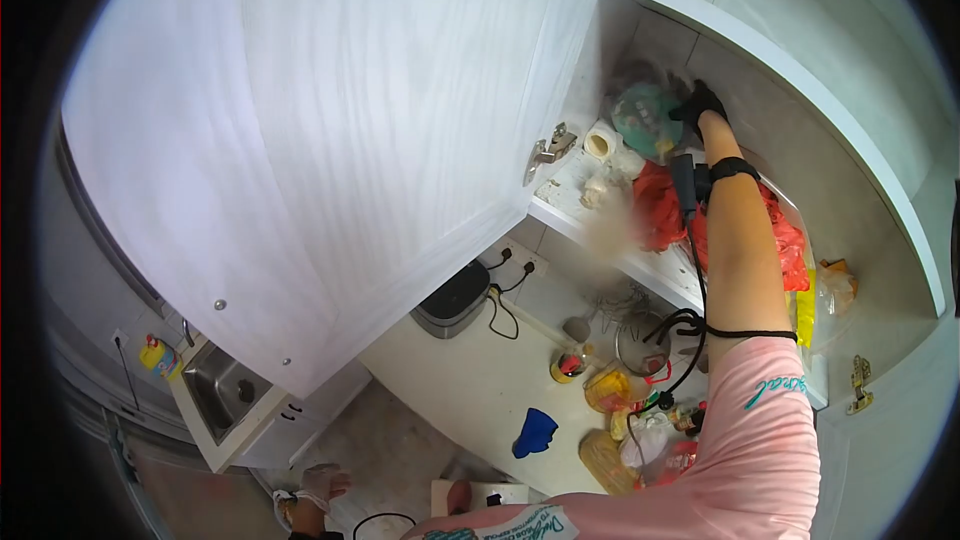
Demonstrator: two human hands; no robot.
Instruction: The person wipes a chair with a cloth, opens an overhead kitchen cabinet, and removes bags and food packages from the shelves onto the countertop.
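My right hand [702, 108], in a black glove, reaches into the open wall cabinet. Its fingers close on the edge of a green, round, partly see-through object [645, 120], blurred at its upper side. A white roll [600, 142] stands beside that object. Red plastic bags [657, 208] lie on the shelf below my hand, partly behind my forearm. Low in the view, my left hand [325, 483] hangs away from the cabinet with its fingers apart and holds nothing.
A large white cabinet door [370, 90] stands open across the left. Below are a counter [450, 380] with a black-topped appliance [453, 298], a blue cloth-like item [535, 433], a wire rack [625, 310], jars and bags. A sink [225, 385] is at far left.
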